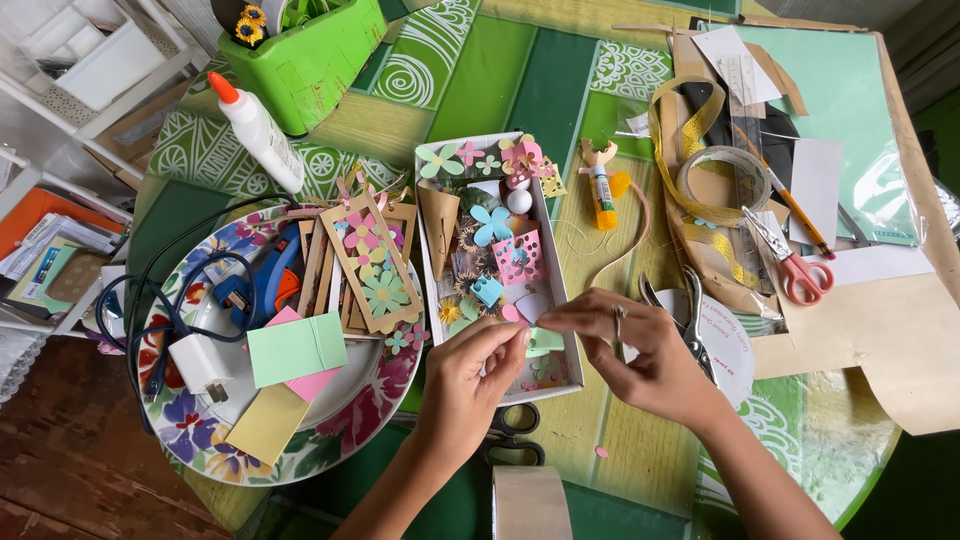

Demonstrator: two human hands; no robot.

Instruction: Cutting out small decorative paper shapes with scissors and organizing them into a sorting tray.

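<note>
**Q:** Hands first: what are they doing?

**A:** Both meet over a shallow white box [432, 262] of paper flowers. The left hand [468, 385] and right hand [640, 352] pinch a small pale green paper piece [540, 338] between their fingertips, just above the box's near end.

**Q:** Which step is this?

**A:** Seemingly fine handling of one cutout. Next calls for a light, steady pinch, I judge.

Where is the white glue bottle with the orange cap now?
In the head view, the white glue bottle lies tilted at upper left on the table, between the green container and the flowered plate.
</note>
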